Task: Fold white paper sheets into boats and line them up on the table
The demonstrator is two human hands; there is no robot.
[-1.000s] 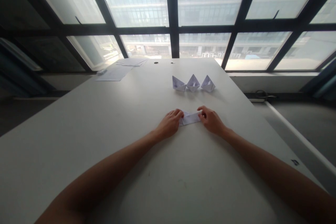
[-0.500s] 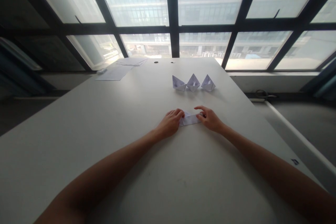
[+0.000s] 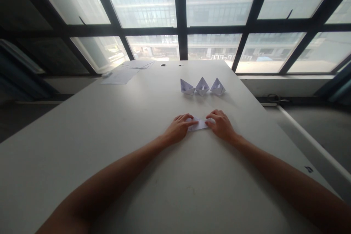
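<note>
A small folded piece of white paper point(image 3: 201, 124) lies flat on the white table point(image 3: 109, 135), a little right of centre. My left hand point(image 3: 178, 128) rests on its left end, a finger stretched across the paper. My right hand point(image 3: 221, 124) presses down on its right end with the fingers lying flat on it. Three finished white paper boats point(image 3: 202, 86) stand in a row just beyond the hands.
Loose white sheets point(image 3: 124, 74) lie at the far left corner of the table. Two small dark holes point(image 3: 163, 65) sit near the far edge. Tall windows with dark frames rise behind the table; its right edge drops to a grey floor.
Both hands moved inward over the paper. My left finger now stretches across it, and my right fingers, raised half a second ago, lie flat on it.
</note>
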